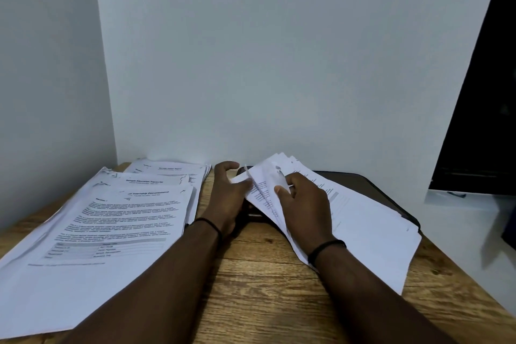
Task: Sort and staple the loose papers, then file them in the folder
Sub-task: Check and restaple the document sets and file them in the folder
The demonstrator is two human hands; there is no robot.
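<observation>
- the right hand (303, 198) has its fingers curled round the lifted left edge of the loose papers (357, 220), peeling sheets up from that stack.
- the left hand (227, 190) pinches the same raised corner with thumb and fingers; a small dark object lies partly hidden under it, perhaps a stapler, i cannot tell.
- the loose stack lies on the right, resting on a dark folder (391, 190) that lies flat on the table.
- on the left, sorted piles (117, 218) lie overlapping, near to far; corner marks may be staples.
- judgement: sorting is partly done; nothing looks filed yet.
- the wooden table (265, 288) stands in a corner of pale walls (251, 64), with a dark opening (488, 92) far right.
</observation>
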